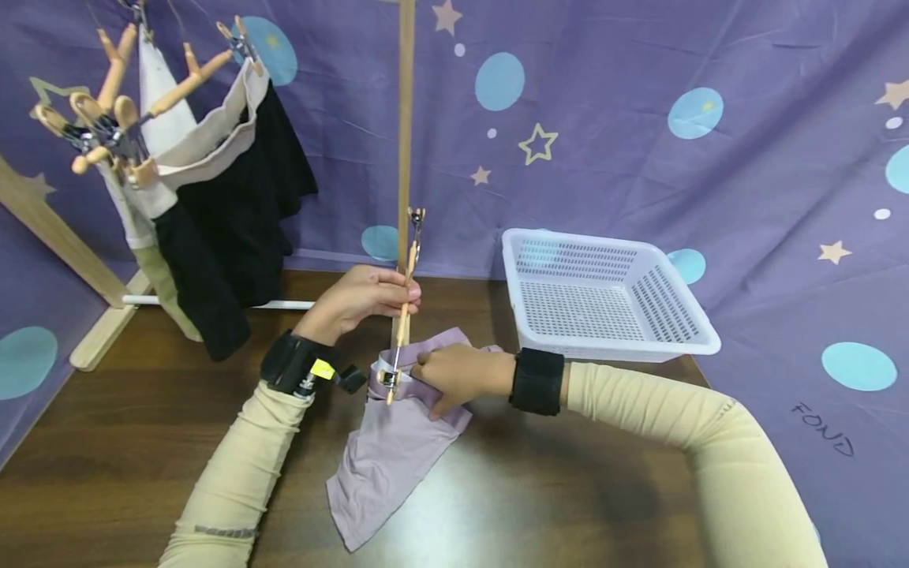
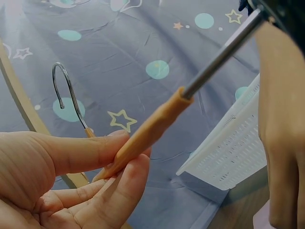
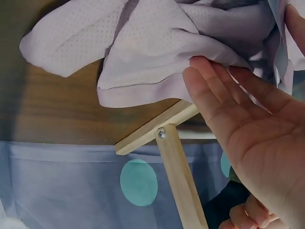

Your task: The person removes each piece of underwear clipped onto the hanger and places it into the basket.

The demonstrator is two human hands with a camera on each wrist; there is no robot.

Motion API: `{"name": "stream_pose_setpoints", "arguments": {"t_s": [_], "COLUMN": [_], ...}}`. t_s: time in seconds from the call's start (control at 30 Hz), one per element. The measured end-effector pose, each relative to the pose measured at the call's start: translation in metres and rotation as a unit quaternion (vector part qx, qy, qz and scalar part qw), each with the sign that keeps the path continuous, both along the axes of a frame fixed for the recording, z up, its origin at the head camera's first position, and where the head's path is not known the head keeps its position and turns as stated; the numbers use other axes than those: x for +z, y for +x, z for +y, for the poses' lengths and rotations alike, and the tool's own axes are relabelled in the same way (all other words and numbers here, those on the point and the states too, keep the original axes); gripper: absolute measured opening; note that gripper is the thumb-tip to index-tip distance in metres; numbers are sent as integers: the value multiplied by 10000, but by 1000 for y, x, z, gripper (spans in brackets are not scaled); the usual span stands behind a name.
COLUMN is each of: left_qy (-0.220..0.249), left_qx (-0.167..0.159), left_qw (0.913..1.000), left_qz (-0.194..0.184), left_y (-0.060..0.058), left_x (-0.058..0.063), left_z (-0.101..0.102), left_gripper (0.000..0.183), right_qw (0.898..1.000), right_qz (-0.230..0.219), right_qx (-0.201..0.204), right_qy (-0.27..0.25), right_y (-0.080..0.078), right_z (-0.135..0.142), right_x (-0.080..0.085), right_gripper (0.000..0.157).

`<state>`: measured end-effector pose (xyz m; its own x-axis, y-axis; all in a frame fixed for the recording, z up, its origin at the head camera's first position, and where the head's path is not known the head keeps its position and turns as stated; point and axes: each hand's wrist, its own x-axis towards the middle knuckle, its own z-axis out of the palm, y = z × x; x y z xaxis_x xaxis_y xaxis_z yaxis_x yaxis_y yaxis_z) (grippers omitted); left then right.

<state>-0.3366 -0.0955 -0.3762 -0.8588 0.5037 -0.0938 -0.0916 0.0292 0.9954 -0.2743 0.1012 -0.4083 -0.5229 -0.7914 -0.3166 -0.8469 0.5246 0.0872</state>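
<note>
My left hand [image 1: 365, 296] pinches the wooden part of a clip hanger [image 2: 157, 121] between thumb and fingers. The hanger's metal hook [image 2: 69, 90] shows beyond the thumb in the left wrist view. Its lower clip [image 1: 389, 380] lies at the waistband of lavender shorts [image 1: 398, 450]; whether it bites the cloth cannot be told. The upper clip [image 1: 417, 214] has no cloth in it. My right hand [image 1: 461, 375] holds the shorts near the waistband, thumb on the front. In the right wrist view its long fingers [image 3: 214, 90] lie against the cloth, fairly straight; some fingertips are hidden.
A white perforated basket [image 1: 521, 327] stands at the back right of the wooden table [image 1: 533, 489]. At the left, dark garments [image 1: 234, 213] hang from clip hangers [image 1: 188, 87]. A wooden post [image 1: 405, 118] rises behind my left hand, before a purple patterned curtain [image 1: 604, 181].
</note>
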Motion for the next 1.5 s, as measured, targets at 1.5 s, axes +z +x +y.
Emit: {"name": "stream_pose_setpoints", "arguments": {"t_s": [1.5], "left_qy": [32], "left_qx": [-150], "left_qw": [9999], "left_qz": [-14], "left_y": [-1], "left_x": [-7], "left_z": [-3], "left_gripper": [10], "right_qw": [9560], "right_qz": [-410], "right_qx": [-262], "right_qy": [-2892], "right_y": [-32], "right_z": [57], "right_x": [91], "right_gripper": [29]}}
